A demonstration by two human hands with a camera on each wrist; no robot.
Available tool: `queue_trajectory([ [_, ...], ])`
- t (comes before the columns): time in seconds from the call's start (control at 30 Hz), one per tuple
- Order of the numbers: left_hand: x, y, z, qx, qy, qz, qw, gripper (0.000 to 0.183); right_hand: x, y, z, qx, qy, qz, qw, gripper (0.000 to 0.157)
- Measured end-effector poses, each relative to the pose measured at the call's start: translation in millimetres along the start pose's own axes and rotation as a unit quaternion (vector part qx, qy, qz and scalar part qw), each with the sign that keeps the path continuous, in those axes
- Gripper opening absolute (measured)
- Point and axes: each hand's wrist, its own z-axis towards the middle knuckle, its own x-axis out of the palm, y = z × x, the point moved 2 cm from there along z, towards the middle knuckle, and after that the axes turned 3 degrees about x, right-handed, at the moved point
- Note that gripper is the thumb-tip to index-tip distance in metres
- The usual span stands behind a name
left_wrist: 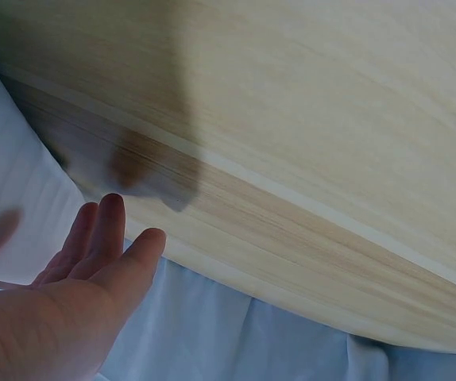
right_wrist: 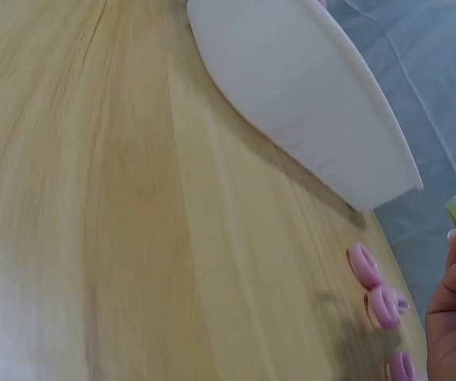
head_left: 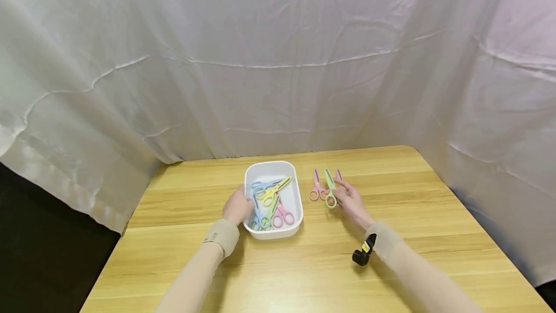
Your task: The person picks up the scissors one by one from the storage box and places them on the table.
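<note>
My left hand [head_left: 239, 205] holds the left rim of a white plastic bin [head_left: 278, 234], the thumb side over the edge. Its fingers [left_wrist: 110, 226] extend down outside the wall in the left wrist view. Inside the bin lie several pairs of children's scissors: blue, yellow [head_left: 277, 191], green and pink [head_left: 283, 215]. To the right of the bin, my right hand [head_left: 349, 201] pinches green scissors [head_left: 331, 191] by the handle, blades pointing away. Pink scissors [head_left: 317, 187] lie just left of it; another pink pair [head_left: 339, 174] is partly hidden by the hand.
The wooden table [head_left: 278, 279] has grey-white curtains [head_left: 286, 91] behind it and at both sides. A small black device [head_left: 364, 252] is strapped at the right wrist. The bin's outer wall [right_wrist: 291, 87] rises close to the pink scissors in the right wrist view.
</note>
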Motion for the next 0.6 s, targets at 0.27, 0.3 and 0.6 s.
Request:
queue_trajectory([
  [0.27, 1.1, 0.6, 0.9, -0.001, 0.004, -0.007, 1.0000, 0.065, -22.6, -2, -2, 0.022, 0.006, 0.007, 1.000, 0.061],
  [0.3, 1.3, 0.8, 1.0, -0.001, 0.004, -0.007, 1.0000, 0.065, -25.4, -1, -2, 0.025, 0.006, 0.015, 1.000, 0.061],
  [0.6, -0.1, -0.8, -0.7, 0.001, -0.001, -0.006, 1.0000, 0.066, -53.8, 4, 5, 0.040, -0.018, 0.002, 0.999, 0.064],
])
